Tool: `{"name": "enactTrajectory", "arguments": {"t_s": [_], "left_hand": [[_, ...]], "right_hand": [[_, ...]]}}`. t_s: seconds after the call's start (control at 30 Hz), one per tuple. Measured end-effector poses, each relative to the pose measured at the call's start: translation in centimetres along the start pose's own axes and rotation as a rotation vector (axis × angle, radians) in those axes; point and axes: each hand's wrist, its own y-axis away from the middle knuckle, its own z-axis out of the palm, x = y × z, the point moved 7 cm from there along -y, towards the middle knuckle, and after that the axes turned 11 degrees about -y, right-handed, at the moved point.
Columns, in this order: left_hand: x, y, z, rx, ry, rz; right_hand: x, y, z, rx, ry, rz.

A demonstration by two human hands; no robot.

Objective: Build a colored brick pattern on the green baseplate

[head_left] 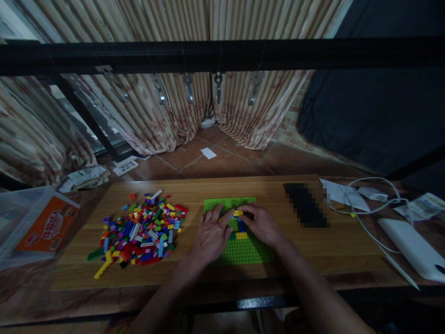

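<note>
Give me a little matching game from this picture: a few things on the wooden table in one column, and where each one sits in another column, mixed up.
Things:
1. green baseplate
2. pile of loose bricks
3. white cable
4. orange box

Places:
A. far left, off the table's edge
B. under both hands, mid-table
C. right side of the table
D. on the table, left of the hands

Pairs: 1-B, 2-D, 3-C, 4-A. The left hand and right hand meet over a yellow brick.
</note>
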Motion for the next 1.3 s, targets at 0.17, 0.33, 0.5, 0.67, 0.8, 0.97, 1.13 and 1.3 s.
{"name": "enactTrajectory", "arguments": {"t_s": [0.17, 0.33, 0.5, 0.67, 0.8, 0.97, 1.13, 1.3], "left_hand": [[-0.1, 0.0, 0.2, 0.001, -0.005, -0.002], [0.0, 0.0, 0.1, -0.008, -0.011, -0.001], [0.0, -0.1, -0.2, -0.018, -0.016, -0.002], [-0.1, 0.0, 0.0, -0.009, 0.004, -0.008], [-0.3, 0.0, 0.1, 0.0, 0.027, -0.016], [-0.6, -0.1, -0.3, 0.011, 0.068, -0.042], [-0.7, -0.1, -0.6, 0.005, 0.102, -0.031], [-0.7, -0.1, -0.6, -0.003, 0.129, -0.033]], "right_hand": [[0.4, -0.1, 0.1, -0.018, -0.004, 0.04], [0.3, -0.2, -0.1, -0.023, -0.043, 0.049], [0.1, -0.2, -0.4, -0.006, -0.066, 0.041], [0.1, -0.1, -0.7, 0.024, -0.053, 0.081], [-0.3, 0.0, -0.7, 0.014, -0.087, 0.051], [-1.4, 0.3, 0.0, -0.06, -0.091, -0.032], [-1.5, 0.4, 0.1, -0.054, -0.063, -0.035], [-1.4, 0.3, 0.0, -0.055, -0.051, -0.039]]}}
